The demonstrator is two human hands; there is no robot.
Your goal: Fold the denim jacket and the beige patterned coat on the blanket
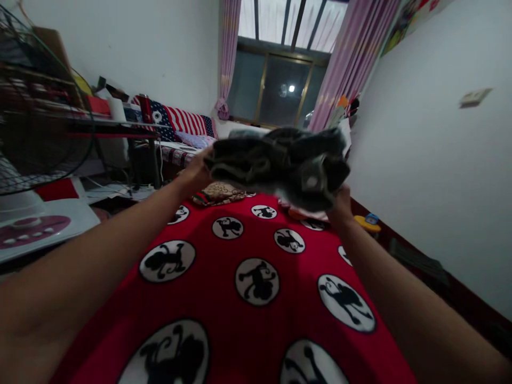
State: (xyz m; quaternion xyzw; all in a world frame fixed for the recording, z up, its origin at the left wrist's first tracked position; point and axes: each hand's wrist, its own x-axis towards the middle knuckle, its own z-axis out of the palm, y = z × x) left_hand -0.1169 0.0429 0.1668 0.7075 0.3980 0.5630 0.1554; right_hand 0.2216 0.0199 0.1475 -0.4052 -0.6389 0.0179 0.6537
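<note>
Between my two hands a dark folded pair of trousers [276,160], probably jeans, is held up in the air over the bed. It is blurred, with its layered folds and what looks like a button facing me. My left hand [197,169] grips its left end, the fingers mostly hidden behind the cloth. At the lower right corner my right hand [341,201] holds the other end, its fingers largely covered too. Below lies a red bedspread [256,325] with black monkey figures in white circles.
A patterned brown cloth [220,193] lies at the bed's far end. On the left stand a fan [44,106] and a cluttered desk [120,128]. A white wall [432,170] runs along the right, with a yellow stool [367,226] beside the bed.
</note>
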